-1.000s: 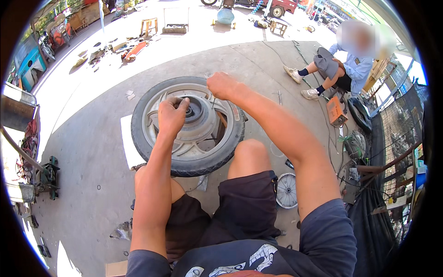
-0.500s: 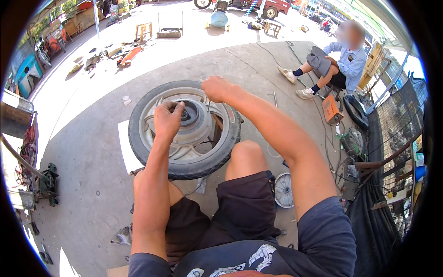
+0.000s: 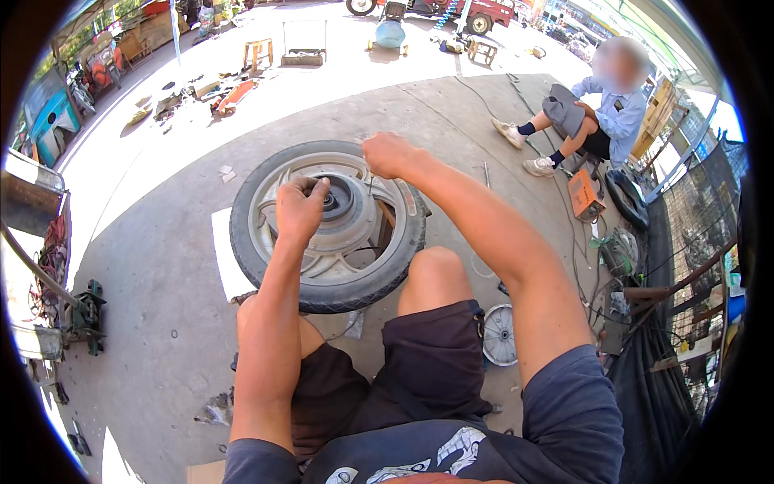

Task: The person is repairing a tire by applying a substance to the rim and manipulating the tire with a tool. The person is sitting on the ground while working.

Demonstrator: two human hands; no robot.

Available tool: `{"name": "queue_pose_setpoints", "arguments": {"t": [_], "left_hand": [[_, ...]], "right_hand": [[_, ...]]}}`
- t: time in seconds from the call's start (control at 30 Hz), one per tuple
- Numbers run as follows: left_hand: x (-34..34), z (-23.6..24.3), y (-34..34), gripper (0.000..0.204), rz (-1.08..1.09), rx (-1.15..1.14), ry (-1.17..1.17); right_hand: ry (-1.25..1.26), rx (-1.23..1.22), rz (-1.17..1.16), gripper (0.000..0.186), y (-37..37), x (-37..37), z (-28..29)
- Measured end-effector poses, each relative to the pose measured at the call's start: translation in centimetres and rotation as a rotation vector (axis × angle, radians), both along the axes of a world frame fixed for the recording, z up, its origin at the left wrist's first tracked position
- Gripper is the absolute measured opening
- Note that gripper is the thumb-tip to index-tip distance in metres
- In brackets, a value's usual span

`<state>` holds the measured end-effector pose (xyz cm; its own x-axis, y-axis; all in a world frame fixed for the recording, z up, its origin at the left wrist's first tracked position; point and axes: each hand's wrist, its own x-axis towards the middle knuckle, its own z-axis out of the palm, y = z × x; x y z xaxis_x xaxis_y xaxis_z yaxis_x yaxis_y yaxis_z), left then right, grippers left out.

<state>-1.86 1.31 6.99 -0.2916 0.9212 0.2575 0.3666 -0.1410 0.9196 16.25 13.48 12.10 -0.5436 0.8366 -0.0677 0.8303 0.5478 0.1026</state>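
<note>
Left hand (image 3: 300, 210) half-curled at hub (image 3: 343, 228), hold unclear; right hand (image 3: 392, 155) clenched on thin rod (image 3: 370, 185) (over wheel (image 3: 343, 299)).

One cast motorcycle wheel (image 3: 343, 231), fitted with one tyre (image 3: 347, 302), is listed. At the wheel, one left hand (image 3: 299, 210) and one right hand (image 3: 390, 156) are counted. Also recorded are one round grey disc (image 3: 501, 335), one orange box (image 3: 584, 197), two wooden stools (image 3: 258, 42) (image 3: 484, 46), one seated person (image 3: 619, 119), two white shoes (image 3: 507, 133) (image 3: 538, 167).

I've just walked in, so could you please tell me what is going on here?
A person works over a wheel lying on its side. The left hand is at the hub; the right hand, closed over the wheel's far side, seems to grip a thin rod. Another person sits at the right.
</note>
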Motion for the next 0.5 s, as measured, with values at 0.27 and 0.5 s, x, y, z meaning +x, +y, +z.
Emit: {"name": "queue_pose_setpoints", "arguments": {"t": [0.27, 0.5], "left_hand": [[-0.1, 0.0, 0.0, 0.027, 0.001, -0.034, 0.0], [0.1, -0.1, 0.0, 0.028, -0.004, 0.004, 0.019]], "right_hand": [[0.043, -0.011, -0.093, 0.021, -0.9, -0.1, 0.4], [-0.024, 0.01, -0.002, 0.022, 0.1, 0.2, -0.2]]}}
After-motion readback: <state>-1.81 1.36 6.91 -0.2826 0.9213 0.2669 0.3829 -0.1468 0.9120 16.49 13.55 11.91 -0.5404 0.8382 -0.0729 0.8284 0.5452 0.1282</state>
